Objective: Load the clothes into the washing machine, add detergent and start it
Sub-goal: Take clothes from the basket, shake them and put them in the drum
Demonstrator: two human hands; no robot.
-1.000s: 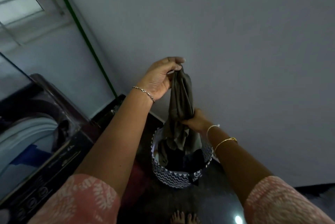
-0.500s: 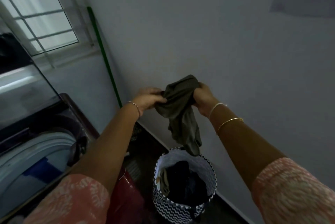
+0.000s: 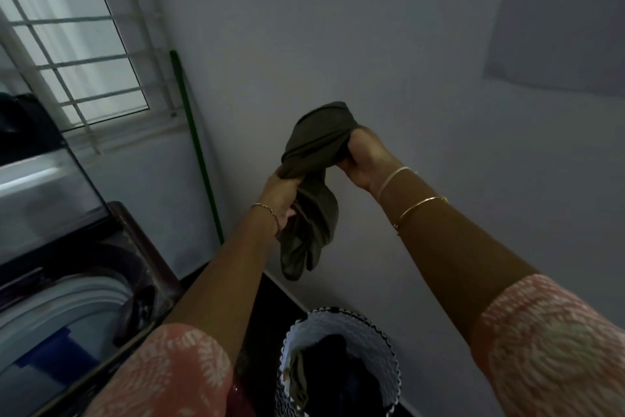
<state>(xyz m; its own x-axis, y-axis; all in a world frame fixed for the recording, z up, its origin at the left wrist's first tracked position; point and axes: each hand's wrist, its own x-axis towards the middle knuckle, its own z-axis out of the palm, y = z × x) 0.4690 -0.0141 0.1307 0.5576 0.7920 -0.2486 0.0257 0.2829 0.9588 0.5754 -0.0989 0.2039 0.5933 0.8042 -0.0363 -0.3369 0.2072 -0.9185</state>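
Olive-green garment [image 3: 316, 153]: bunched, held up in front of the wall between both hands, its loose end hanging above the patterned laundry basket [image 3: 358, 323], which contains dark clothes [image 3: 338, 369]. Left hand [image 3: 279, 192]: fingers curled tight round the garment's lower fold; right hand [image 3: 365, 159]: fingers closed round the upper bunch, slightly higher. Washing machine [image 3: 84, 295]: lower left, lid raised, tub open, beside the left arm; green pole [image 3: 199, 159] leaning in the corner behind it.

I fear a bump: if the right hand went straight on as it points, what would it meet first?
Past the olive garment that the right hand grips, likely the bare wall; depth is unclear.
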